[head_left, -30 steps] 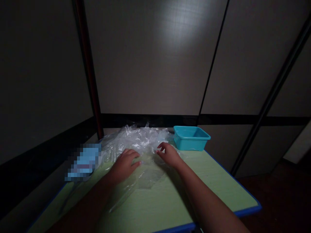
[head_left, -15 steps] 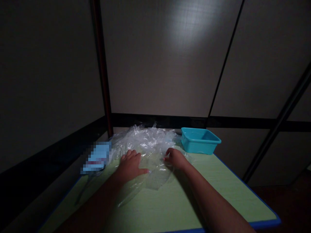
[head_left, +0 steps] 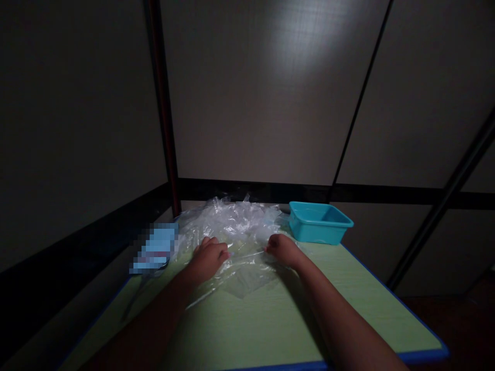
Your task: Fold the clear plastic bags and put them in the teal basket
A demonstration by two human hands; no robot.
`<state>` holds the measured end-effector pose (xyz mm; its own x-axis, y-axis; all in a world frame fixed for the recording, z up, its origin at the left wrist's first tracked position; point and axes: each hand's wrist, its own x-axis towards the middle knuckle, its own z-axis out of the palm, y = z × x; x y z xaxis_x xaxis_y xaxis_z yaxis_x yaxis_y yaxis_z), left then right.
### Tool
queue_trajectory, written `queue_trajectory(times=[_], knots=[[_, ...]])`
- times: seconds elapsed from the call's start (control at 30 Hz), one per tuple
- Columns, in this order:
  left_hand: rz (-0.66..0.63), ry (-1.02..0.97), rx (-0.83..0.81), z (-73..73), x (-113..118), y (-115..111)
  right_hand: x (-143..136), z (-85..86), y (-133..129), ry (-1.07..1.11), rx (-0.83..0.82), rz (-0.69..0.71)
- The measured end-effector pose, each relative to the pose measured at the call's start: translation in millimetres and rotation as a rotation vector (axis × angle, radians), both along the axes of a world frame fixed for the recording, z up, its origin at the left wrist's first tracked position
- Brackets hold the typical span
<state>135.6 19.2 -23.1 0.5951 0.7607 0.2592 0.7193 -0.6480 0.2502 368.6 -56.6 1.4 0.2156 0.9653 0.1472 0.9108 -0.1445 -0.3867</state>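
Observation:
A crumpled heap of clear plastic bags [head_left: 240, 219] lies on the far half of the green table [head_left: 270, 330]. At the heap's near side, my left hand [head_left: 211, 258] has its thumb and fingers closed on the edge of a clear plastic bag [head_left: 249, 278]. Across from it, my right hand [head_left: 283, 250] pinches the same edge, its fingers drawn together. Between both hands the film runs as a taut, shiny line, and the rest of that bag spreads toward me over the tabletop.
A turquoise plastic basin [head_left: 319, 224] stands at the back right corner of the table. On the left edge lies a light blue item [head_left: 154, 250], blurred out by pixels. Dark-framed panels [head_left: 255, 103] rise right behind the table.
My left thumb has closed in from being stretched out, and the film's edge has risen taut between both hands. The bag's near end has drawn back a little.

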Motion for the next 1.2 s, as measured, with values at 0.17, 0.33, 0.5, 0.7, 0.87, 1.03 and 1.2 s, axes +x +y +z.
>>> queue_trajectory(times=[0.17,0.33,0.5,0.7,0.87,1.03,1.2], knots=[[0.024,-0.040,0.008,1.3,0,2,1,1.0,1,0.013,-0.009,-0.009],[0.093,-0.125,0.027,2.1,-1,7,-1,1.2,0,0.103,-0.040,-0.014],[0.152,-0.268,-0.022,2.9,-2,10,-3,1.1,-3,0.224,-0.129,-0.004],[0.149,-0.511,-0.122,6.7,-1,10,-1,-2.3,-2,0.282,-0.172,0.011],[0.130,-0.758,-0.343,4.5,1,11,1,-3.7,-2,0.276,-0.198,0.008],[0.135,-0.936,-0.633,3.2,4,8,3,-3.5,-2,0.236,-0.204,-0.018],[0.172,-0.995,-0.847,11.7,3,3,4,-2.0,-2,0.191,-0.215,-0.034]])
